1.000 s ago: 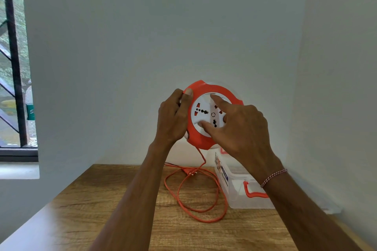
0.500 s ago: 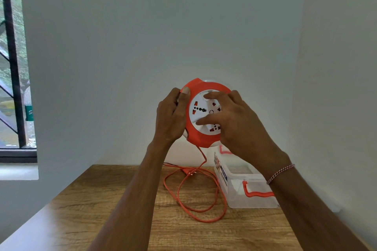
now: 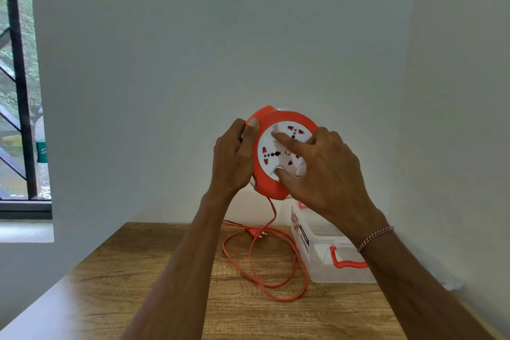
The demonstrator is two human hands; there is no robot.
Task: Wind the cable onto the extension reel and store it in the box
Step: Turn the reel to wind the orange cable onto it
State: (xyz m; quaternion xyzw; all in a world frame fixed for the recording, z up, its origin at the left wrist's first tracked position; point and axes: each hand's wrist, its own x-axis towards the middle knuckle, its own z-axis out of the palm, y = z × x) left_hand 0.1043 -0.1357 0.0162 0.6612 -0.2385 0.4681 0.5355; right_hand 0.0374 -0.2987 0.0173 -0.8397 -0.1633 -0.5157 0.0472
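Note:
I hold a round orange extension reel (image 3: pixel 269 183) with a white socket face (image 3: pixel 271 154) upright in the air above the table. My left hand (image 3: pixel 233 159) grips its left rim, thumb on the orange edge. My right hand (image 3: pixel 323 171) lies on the white face, with the index finger and thumb pressing on it. The orange cable (image 3: pixel 265 265) hangs from the bottom of the reel and lies in loose loops on the wooden table (image 3: pixel 138 284), its plug (image 3: pixel 258 234) near the wall. A clear plastic box (image 3: pixel 320 262) with orange handles stands open to the right of the loops.
White walls close in behind and on the right, with the box close to the right wall. A window with black bars (image 3: pixel 19 91) is at the far left. The table's left edge runs diagonally at the lower left.
The white socket face has rotated under my right hand's fingers, and my right hand has shifted around the face. The cable loops on the table have shifted slightly. My left hand keeps its grip.

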